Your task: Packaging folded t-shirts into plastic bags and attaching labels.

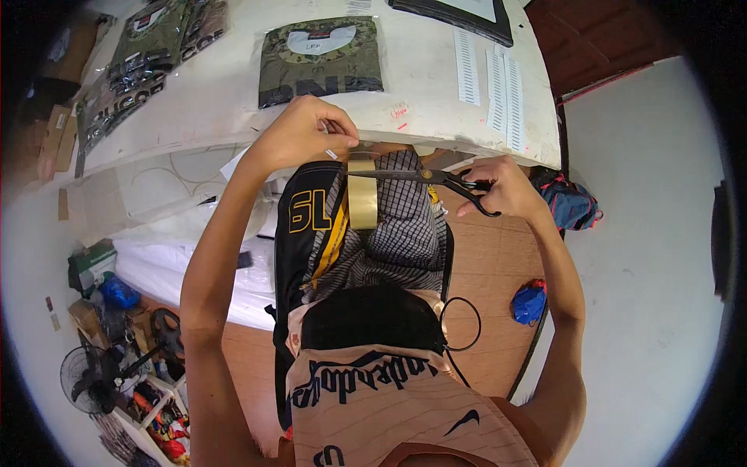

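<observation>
A roll of tan-gold tape (363,204) rests on edge across my lap, over black-and-grey patterned shorts (405,233). My left hand (306,134) is above it near the table edge, with thumb and forefinger pinched on what looks like a clear free end of the tape. A small white strip (331,154) shows beneath those fingers. Dark metal scissors (402,174) are in my right hand (505,187), fingers in the black handles. Their blades point left and cross over the upper part of the roll; whether they touch the tape cannot be told.
Beyond my hands is a white table (216,76) with a bagged camouflage shirt (321,61), more bagged shirts (146,46), label strips (505,93) and a black-framed item (461,20). A blue bag (566,201) lies right, a fan (87,379) stands lower left.
</observation>
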Tool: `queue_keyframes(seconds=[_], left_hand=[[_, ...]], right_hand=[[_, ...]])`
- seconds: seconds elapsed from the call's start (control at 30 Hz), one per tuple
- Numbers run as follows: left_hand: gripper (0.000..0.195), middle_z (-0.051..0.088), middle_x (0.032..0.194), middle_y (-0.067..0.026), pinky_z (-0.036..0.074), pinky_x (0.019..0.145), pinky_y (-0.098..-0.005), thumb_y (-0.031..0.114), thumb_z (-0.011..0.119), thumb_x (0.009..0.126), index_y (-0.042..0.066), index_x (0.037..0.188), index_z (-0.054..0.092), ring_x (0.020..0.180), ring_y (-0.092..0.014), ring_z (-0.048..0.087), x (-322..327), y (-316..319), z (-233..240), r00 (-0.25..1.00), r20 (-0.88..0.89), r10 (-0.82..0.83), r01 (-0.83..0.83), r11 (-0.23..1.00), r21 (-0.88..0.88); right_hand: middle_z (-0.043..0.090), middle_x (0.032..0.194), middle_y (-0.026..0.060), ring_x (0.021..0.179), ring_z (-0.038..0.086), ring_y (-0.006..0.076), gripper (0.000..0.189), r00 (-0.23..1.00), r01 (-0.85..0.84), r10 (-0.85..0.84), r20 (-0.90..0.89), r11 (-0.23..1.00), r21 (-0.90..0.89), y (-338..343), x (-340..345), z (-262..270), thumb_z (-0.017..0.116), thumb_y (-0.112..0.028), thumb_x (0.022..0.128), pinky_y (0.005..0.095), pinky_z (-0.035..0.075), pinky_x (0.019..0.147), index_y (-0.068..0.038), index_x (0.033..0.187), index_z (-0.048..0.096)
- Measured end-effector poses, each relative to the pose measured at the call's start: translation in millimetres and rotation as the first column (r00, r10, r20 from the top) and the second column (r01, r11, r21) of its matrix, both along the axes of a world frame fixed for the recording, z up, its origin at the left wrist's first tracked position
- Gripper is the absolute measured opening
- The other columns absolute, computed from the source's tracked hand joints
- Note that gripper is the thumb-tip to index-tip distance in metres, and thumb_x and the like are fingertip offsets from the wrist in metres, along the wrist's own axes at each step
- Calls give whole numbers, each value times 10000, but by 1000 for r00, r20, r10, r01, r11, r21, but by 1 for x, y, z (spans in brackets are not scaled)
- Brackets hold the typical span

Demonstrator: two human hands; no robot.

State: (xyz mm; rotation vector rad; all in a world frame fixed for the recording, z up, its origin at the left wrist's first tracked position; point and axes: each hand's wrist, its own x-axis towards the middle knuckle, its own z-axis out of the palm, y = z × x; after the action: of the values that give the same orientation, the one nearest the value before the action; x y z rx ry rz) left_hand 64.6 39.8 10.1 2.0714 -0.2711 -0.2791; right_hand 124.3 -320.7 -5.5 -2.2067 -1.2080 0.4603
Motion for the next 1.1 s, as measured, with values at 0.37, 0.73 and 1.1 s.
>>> queue_keyframes(seconds=[0.37, 0.73, 1.1], left_hand=[[108, 692, 905, -19, 456, 836, -230, 74, 711, 859, 18, 952, 708, 870, -84, 609, -5, 43, 21, 959, -58, 277, -282, 914, -290], [233, 649, 893, -6, 477, 844, -240, 20, 753, 790, 59, 975, 618, 904, -107, 635, -46, 60, -6, 904, -183, 385, -427, 825, -372], [437, 577, 1062, -20, 518, 829, -272, -72, 763, 731, 47, 1099, 560, 932, -150, 655, -71, 57, -27, 885, -261, 385, -465, 738, -490]], right_hand=[[571, 615, 109, 525, 520, 237, 423, 985, 139, -146, 93, 987, 78, -19, -9, 12, 926, -283, 592, 330, 420, 527, 17, 783, 698], [678, 702, 165, 579, 643, 282, 343, 664, 719, -720, 200, 689, 92, 33, 1, -14, 862, -261, 692, 367, 494, 574, 20, 829, 720], [680, 780, 201, 694, 667, 329, 422, 740, 664, -641, 204, 744, -74, 57, 18, -12, 856, -255, 684, 391, 510, 668, 57, 919, 696]])
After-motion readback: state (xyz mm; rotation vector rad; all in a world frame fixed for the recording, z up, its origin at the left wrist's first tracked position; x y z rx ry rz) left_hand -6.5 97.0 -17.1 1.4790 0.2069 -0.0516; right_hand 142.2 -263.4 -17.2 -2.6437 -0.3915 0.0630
